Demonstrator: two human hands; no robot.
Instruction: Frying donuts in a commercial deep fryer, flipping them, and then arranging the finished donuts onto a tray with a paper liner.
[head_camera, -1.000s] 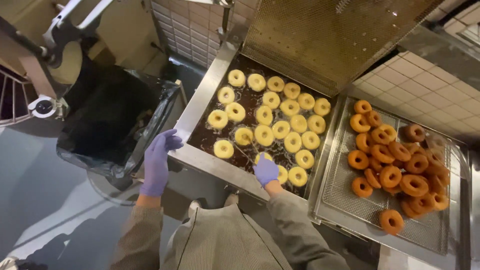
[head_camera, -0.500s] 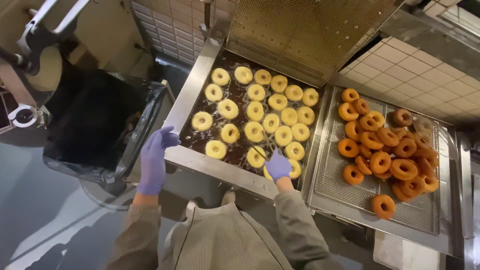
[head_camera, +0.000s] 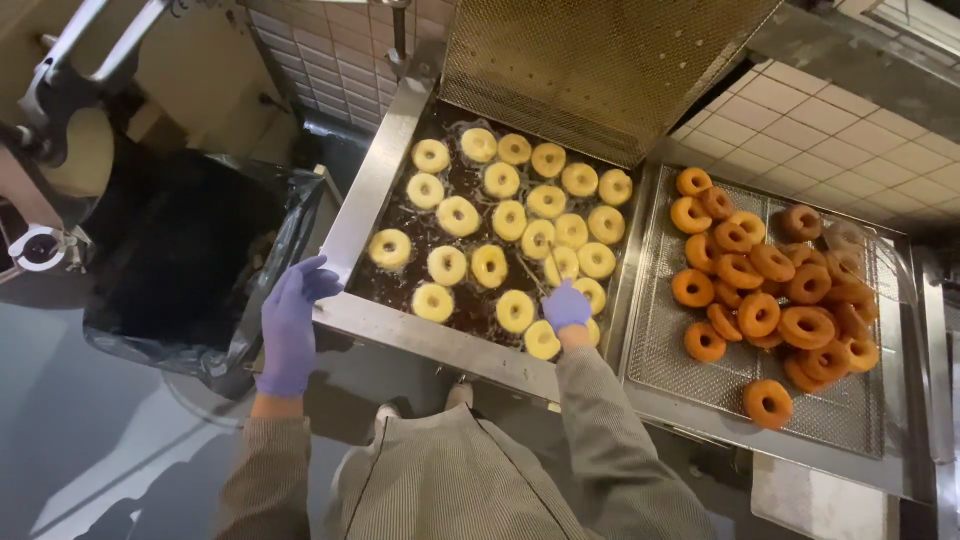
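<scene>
Both my hands wear purple gloves. My left hand rests with fingers spread at the front left corner of the steel fryer. My right hand is closed on a thin stick that points into the oil among several pale yellow doughnuts floating in rows. One pale doughnut lies just beside that hand at the near rim.
A wire draining tray on the right holds several browned doughnuts. A raised mesh screen stands behind the fryer. A black-lined bin sits to the left. White tiles lie at the upper right.
My right hand has shifted slightly right along the near rim with the stick. The view has drifted, so the fryer sits more to the left. My left hand stays at the fryer corner.
</scene>
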